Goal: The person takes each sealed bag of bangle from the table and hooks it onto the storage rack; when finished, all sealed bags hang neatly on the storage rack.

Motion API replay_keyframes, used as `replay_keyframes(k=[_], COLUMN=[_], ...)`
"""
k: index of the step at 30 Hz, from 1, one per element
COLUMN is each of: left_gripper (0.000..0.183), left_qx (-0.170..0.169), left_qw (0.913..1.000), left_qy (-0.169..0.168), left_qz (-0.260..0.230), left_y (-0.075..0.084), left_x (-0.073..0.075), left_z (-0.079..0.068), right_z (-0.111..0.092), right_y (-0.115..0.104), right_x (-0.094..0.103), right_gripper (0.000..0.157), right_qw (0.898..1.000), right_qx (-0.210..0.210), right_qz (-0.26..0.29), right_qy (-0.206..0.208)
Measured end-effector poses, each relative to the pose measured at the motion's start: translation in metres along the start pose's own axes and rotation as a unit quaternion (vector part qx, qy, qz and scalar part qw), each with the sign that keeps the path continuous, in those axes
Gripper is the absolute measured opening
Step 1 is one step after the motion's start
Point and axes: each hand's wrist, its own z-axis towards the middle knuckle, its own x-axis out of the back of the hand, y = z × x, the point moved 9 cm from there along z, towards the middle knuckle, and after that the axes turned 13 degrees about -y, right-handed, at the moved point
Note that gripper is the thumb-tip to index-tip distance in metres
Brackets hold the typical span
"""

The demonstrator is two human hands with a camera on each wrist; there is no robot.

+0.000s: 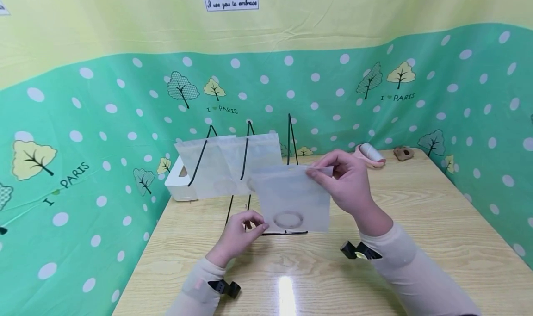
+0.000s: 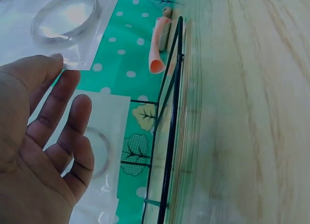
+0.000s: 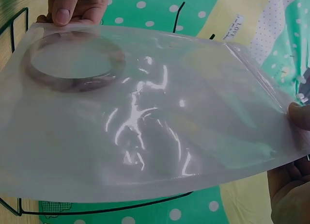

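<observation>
A translucent plastic bag point(image 1: 291, 191) hangs upright between the hands, with a bangle point(image 3: 72, 84) lying inside near its lower edge. My left hand point(image 1: 237, 237) pinches the bag's lower left corner between thumb and index finger, its other fingers loosely bent. At the upper right corner, my right hand point(image 1: 350, 182) pinches the top edge. Behind the bag stands a black wire rack point(image 2: 170, 136), partly hidden by it. Two similar bags, one on the left point(image 1: 208, 168) and one nearer the middle point(image 1: 264, 151), lean in the rack, with faint rings showing in them.
A white box point(image 1: 183, 192) stands behind the rack at the left. Toward the back right of the wooden table point(image 1: 416, 205) lie a pink item with a whitish tube point(image 1: 372, 152) and a small brown object point(image 1: 403, 153). A patterned curtain point(image 1: 104, 135) surrounds the table.
</observation>
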Motion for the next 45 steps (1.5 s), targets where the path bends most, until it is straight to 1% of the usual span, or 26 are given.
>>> replay_keyframes(k=[3,10,15,20,22,25,30,35,39,45], left_gripper=[0.010,0.004,0.005,0.005,0.006,0.007,0.010,0.007,0.004,0.009], left_qx=[0.007,0.032,0.043,0.043,0.042,0.051,0.071,0.074,0.073,0.083], left_qw=[1.0000,0.9995,0.9990,0.9988,0.9988,0.9982,0.9969,0.9966,0.9965,0.9949], left_qy=[0.002,-0.003,-0.002,0.001,0.004,0.009,0.018,0.029,0.037,0.053], left_qz=[-0.004,0.003,0.011,0.021,0.026,0.029,0.029,0.021,0.019,0.024], left_y=[-0.002,-0.009,-0.013,-0.018,-0.020,-0.023,-0.027,-0.029,-0.031,-0.035], left_x=[0.002,0.003,0.006,0.008,0.009,0.010,0.013,0.018,0.020,0.023], left_z=[0.000,0.002,0.007,0.014,0.017,0.021,0.027,0.034,0.039,0.046], right_z=[0.002,0.004,0.008,0.013,0.016,0.019,0.023,0.029,0.035,0.044], right_y=[0.002,0.012,0.023,0.026,0.029,0.032,0.044,0.052,0.057,0.065], right_x=[-0.001,0.000,-0.002,-0.003,-0.003,-0.003,0.002,0.006,0.009,0.011], right_gripper=[0.019,0.016,0.014,0.015,0.015,0.013,0.010,0.009,0.011,0.013], right_qw=[1.000,1.000,0.999,0.999,0.999,0.999,0.998,0.996,0.996,0.995], right_qx=[-0.008,-0.024,-0.030,-0.024,-0.023,-0.034,-0.057,-0.075,-0.080,-0.087], right_qz=[-0.004,-0.015,-0.011,0.001,0.006,0.010,-0.006,-0.029,-0.030,-0.030], right_qy=[-0.003,-0.012,-0.020,-0.029,-0.033,-0.036,-0.034,-0.032,-0.030,-0.034])
